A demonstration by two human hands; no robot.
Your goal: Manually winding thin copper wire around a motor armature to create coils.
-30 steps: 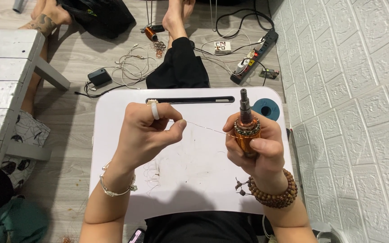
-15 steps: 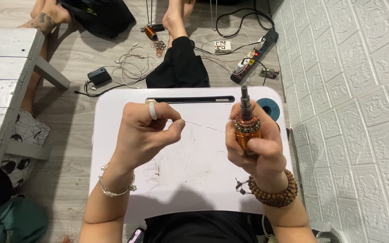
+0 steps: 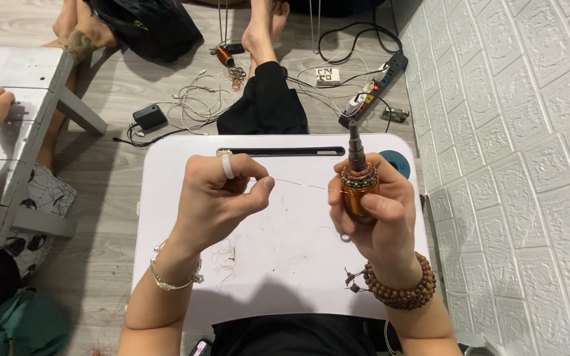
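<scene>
Mid-frame, left hand (image 3: 216,198) pinched thin wire (image 3: 301,186) taut; right hand (image 3: 377,214) gripped copper-wound armature (image 3: 359,191); overpull likely risked snapping.

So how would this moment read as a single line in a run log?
left hand: pinches thin wire | right hand: grips copper-wound motor rotor upright | wire: taut between hands | surface: white lap table

The right hand (image 3: 380,217) hides the lower half of the copper-wound armature (image 3: 359,188), the thin wire (image 3: 301,185) vanishes inside the left hand's fingers (image 3: 258,191), and the surface's (image 3: 285,264) near edge is covered by a dark garment.
</scene>
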